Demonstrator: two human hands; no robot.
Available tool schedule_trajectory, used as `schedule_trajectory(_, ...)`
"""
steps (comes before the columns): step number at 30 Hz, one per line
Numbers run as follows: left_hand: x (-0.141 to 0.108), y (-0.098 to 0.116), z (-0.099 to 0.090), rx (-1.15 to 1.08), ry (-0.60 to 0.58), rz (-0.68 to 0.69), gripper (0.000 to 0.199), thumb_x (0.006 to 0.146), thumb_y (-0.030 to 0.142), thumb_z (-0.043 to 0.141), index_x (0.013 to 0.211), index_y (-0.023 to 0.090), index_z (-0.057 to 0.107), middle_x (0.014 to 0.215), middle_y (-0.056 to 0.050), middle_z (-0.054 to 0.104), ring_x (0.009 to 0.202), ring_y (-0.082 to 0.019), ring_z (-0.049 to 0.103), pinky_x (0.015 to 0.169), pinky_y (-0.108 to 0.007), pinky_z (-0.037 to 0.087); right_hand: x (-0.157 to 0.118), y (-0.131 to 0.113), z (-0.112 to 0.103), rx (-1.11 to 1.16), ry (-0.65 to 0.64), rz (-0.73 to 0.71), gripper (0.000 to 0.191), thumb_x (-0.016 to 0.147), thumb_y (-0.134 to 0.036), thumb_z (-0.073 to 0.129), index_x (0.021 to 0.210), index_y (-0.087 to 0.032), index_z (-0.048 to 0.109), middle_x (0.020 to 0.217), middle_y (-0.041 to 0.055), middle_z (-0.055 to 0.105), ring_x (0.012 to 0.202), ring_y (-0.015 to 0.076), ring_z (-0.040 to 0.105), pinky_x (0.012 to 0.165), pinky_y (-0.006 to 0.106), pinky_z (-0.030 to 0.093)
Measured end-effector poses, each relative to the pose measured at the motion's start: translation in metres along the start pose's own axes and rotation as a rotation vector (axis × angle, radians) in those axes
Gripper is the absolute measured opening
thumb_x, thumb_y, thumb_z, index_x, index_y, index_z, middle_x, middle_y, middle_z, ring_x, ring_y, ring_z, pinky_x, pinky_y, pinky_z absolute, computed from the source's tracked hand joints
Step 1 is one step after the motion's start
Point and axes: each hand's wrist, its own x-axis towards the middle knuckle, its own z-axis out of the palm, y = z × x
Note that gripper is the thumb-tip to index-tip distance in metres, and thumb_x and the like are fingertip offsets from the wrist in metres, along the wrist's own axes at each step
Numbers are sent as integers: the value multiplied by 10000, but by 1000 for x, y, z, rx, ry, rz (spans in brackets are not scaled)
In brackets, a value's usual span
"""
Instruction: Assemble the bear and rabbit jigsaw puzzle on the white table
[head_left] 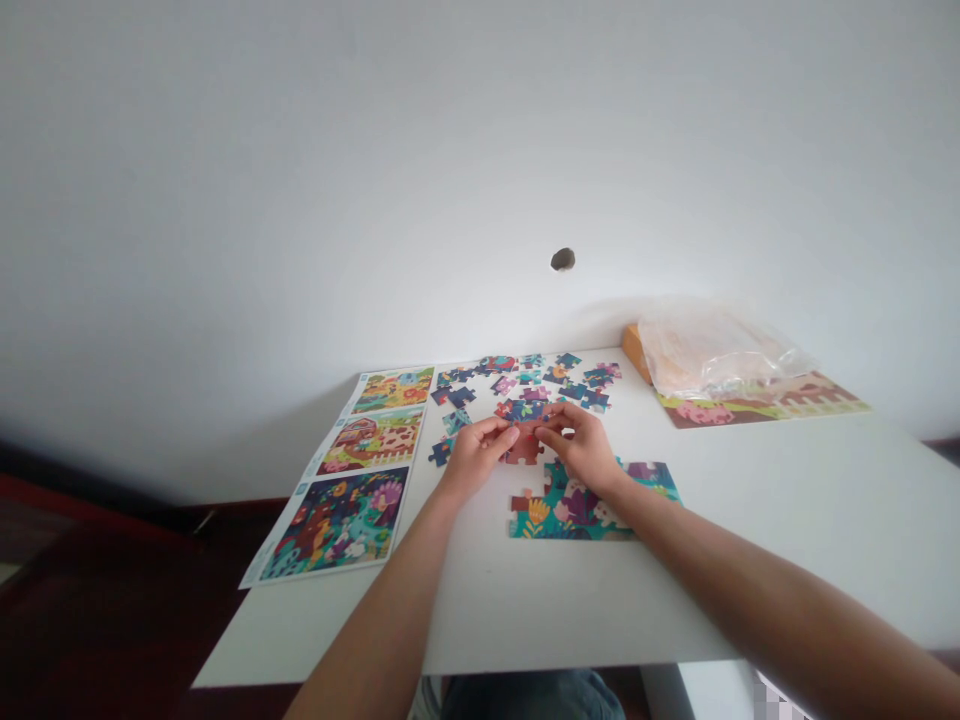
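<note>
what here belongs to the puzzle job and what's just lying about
In use:
- blue-brown cardboard pieces between left hand and right hand
- joined, mostly teal cardboard pieces
- loose multicoloured cardboard pieces
- white printed sheet, probably

Probably lying about:
- clear plastic bag
- green-brown farm picture partly beneath
- orange box-like object

No word, number or brand can be read with certainty in this scene. On the paper sheet (pixel 371 440), which lies at the left side of the table (pixel 465 610), there is a small blue label (pixel 301 489) just beside the far left corner of the nearest printed picture (pixel 337 523), but it is too small and too blurred for telling which letter or number it bears. Along the left margin of this same sheet, some faint small marks seem to be printed, and these are equally unreadable.
</note>
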Motion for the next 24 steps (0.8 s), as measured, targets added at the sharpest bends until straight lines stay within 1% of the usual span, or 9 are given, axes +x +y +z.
schedule_trajectory(3, 1, 0, -1, -66, -7, -38, 302, 830, 444, 652, 800, 144, 641, 629, 16, 588, 565, -116, 515, 576, -232, 389, 1, 2, 0, 26, -3, 25, 289, 784, -336, 670, 1025, -202, 583, 784, 18, 725, 721, 189, 650, 687, 312, 475)
schedule_trajectory(6, 1, 0, -1, -54, -15, -50, 297, 832, 436, 653, 779, 144, 632, 609, 16, 590, 547, -113, 520, 573, -232, 396, 1, 2, 0, 45, -14, 39, 293, 771, -323, 672, 1018, -194, 584, 764, 13, 706, 707, 183, 636, 687, 311, 477)
schedule_trajectory(10, 0, 1, -1, -25, -11, -59, 310, 827, 451, 651, 769, 147, 632, 607, 16, 591, 562, -116, 526, 573, -229, 392, 2, 5, 0, 30, 5, 7, 257, 770, -323, 667, 981, -187, 614, 792, 15, 669, 729, 170, 600, 681, 295, 474)
schedule_trajectory(14, 1, 1, -1, -8, -15, -68, 324, 822, 469, 645, 767, 150, 632, 625, 16, 595, 575, -116, 526, 576, -229, 387, 3, 8, 0, 34, 7, 13, 263, 787, -355, 665, 982, -185, 618, 745, 5, 641, 734, 172, 594, 683, 293, 470)
schedule_trajectory(20, 0, 5, -2, -15, -45, -106, 307, 808, 462, 640, 765, 161, 605, 590, 39, 536, 529, -101, 459, 531, -221, 343, 3, 5, -1, 27, -15, 30, 288, 771, -353, 674, 998, -185, 616, 743, -2, 645, 713, 167, 590, 679, 295, 454)
schedule_trajectory(24, -1, 12, -6, 51, -74, -138, 299, 787, 444, 654, 707, 164, 591, 517, 57, 458, 484, -93, 389, 503, -226, 297, 3, 1, -2, -21, -43, 45, 314, 750, -314, 671, 1030, -182, 620, 710, -22, 622, 695, 156, 574, 669, 287, 440)
